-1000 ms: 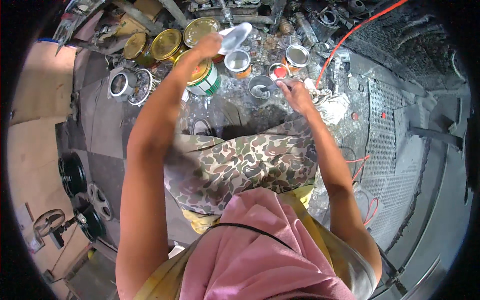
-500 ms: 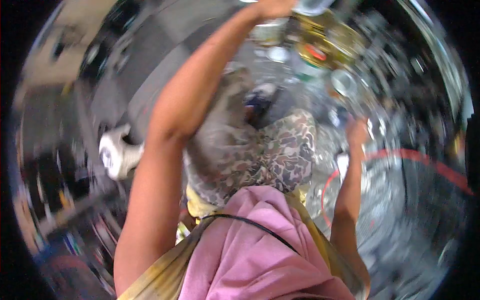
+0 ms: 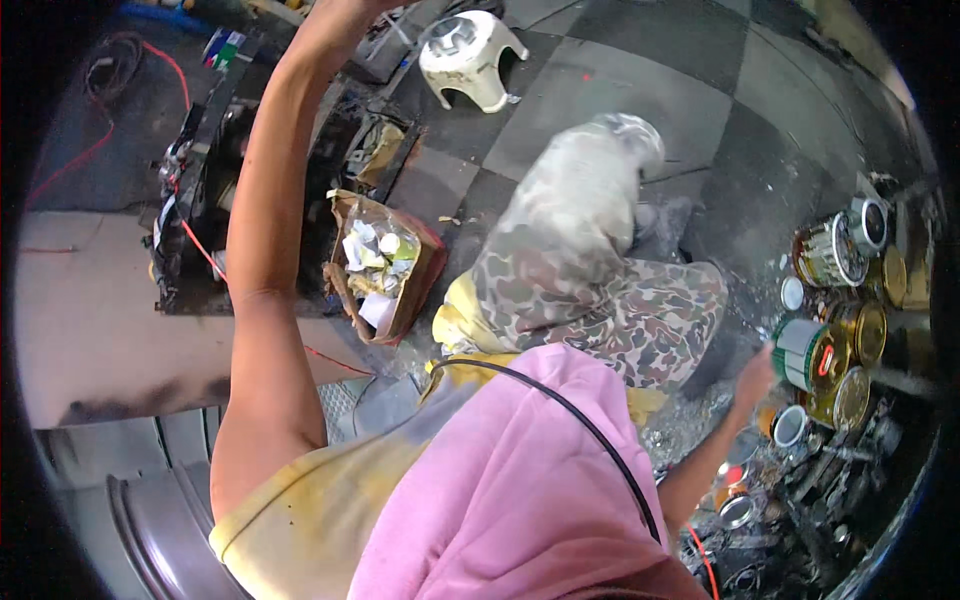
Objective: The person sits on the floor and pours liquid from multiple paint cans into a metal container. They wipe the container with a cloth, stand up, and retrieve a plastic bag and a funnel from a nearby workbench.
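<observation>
My left arm stretches up to the top edge, where only part of my left hand [image 3: 352, 8] shows; its fingers are cut off by the frame. Low on the right, my right hand [image 3: 757, 378] is close beside a green and pale can [image 3: 798, 354]. Blur hides its fingers, so I cannot tell whether it touches the can. Several gold-coloured cans [image 3: 866, 334] stand around it, along with a clear-sided, stained container [image 3: 828, 252]. A small round white lid [image 3: 792, 293] lies near them.
Left of my camouflage-clad legs stands an open box [image 3: 418, 310] of crumpled rubbish. A white plastic stool [image 3: 482, 52] is farther off on the checkered floor [image 3: 610, 85]. Dark scrap parts [image 3: 815, 500] are heaped lower right. A metal wheel rim [image 3: 175, 535] sits lower left.
The view has swung left, so the cans now appear at the right. My left arm has gone from beside the cans to the upper left. My right hand is now close to the green can.
</observation>
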### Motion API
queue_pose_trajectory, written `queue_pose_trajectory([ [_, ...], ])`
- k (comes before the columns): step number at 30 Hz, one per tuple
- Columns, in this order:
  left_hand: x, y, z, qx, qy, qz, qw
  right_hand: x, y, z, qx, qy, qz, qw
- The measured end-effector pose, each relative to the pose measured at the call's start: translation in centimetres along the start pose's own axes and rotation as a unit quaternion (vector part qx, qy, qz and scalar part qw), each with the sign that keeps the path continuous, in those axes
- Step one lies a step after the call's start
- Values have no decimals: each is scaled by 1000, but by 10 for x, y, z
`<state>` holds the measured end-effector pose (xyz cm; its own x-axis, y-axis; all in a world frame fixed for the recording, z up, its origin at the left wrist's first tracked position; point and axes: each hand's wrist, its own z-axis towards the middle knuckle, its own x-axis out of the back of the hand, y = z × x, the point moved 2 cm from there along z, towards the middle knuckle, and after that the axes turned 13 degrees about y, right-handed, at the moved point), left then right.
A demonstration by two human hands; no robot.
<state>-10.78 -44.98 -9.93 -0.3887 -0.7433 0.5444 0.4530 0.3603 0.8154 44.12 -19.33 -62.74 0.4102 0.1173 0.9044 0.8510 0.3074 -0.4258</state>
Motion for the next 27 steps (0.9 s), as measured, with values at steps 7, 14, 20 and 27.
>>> queue_pose_trajectory([
  [7,112,-145,-69,-60,-20,442,895,-22,-85,-65,-11,-141,82,986],
  [14,138,-321,-229,295,-194,556,753,40,-143,-13,149,-123,50,980],
  [20,131,-341,-298,330,-208,462,796,64,-301,6,186,-174,269,929],
  [27,128,-260,-261,249,-32,367,896,-11,-337,-16,357,-99,307,876],
])
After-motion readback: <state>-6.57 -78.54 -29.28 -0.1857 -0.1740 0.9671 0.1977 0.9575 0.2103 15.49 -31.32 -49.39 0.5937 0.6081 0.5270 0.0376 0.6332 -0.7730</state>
